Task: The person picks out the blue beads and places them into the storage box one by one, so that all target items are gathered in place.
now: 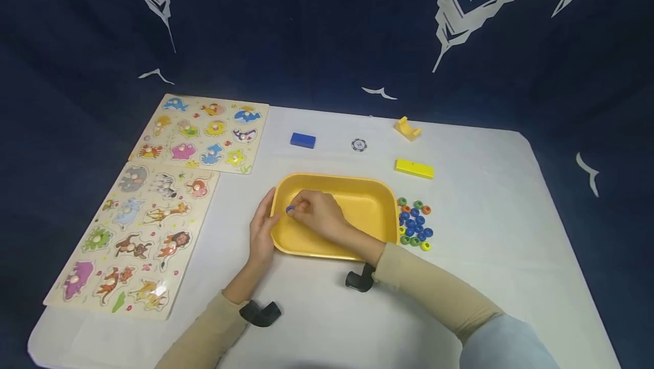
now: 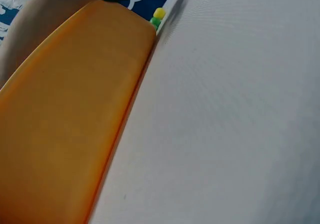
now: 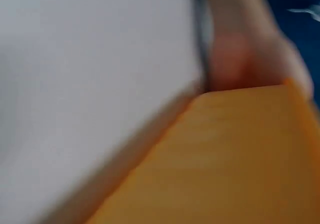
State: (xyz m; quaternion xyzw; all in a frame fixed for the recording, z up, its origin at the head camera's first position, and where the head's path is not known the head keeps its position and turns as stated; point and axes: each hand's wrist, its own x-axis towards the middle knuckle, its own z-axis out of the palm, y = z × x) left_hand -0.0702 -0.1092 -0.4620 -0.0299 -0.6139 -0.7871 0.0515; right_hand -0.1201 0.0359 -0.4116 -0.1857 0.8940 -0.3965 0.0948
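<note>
My right hand [image 1: 321, 214] reaches over the yellow tray [image 1: 365, 210] toward its left end. Thumb and fingertips pinch a small blue bead [image 1: 290, 209] above the tray floor. Against the tray's left end lies my left hand [image 1: 261, 230], its thumb over the rim and its fingers along the outer wall. In the left wrist view the tray's long outer wall [image 2: 75, 99] fills the left side. The right wrist view is blurred; the left hand [image 3: 265, 59] shows there behind the tray's end. Several blue beads [image 1: 410, 223] lie on the table beside the tray's right end.
Green, orange and yellow beads [image 1: 426, 246] mix with the blue ones. Behind the tray are a blue block [image 1: 303, 140], a round chip [image 1: 359, 145], a yellow block [image 1: 414, 168] and a yellow U-shaped piece [image 1: 408, 129]. Two animal puzzle boards [image 1: 168, 184] [image 1: 199, 133] cover the left side.
</note>
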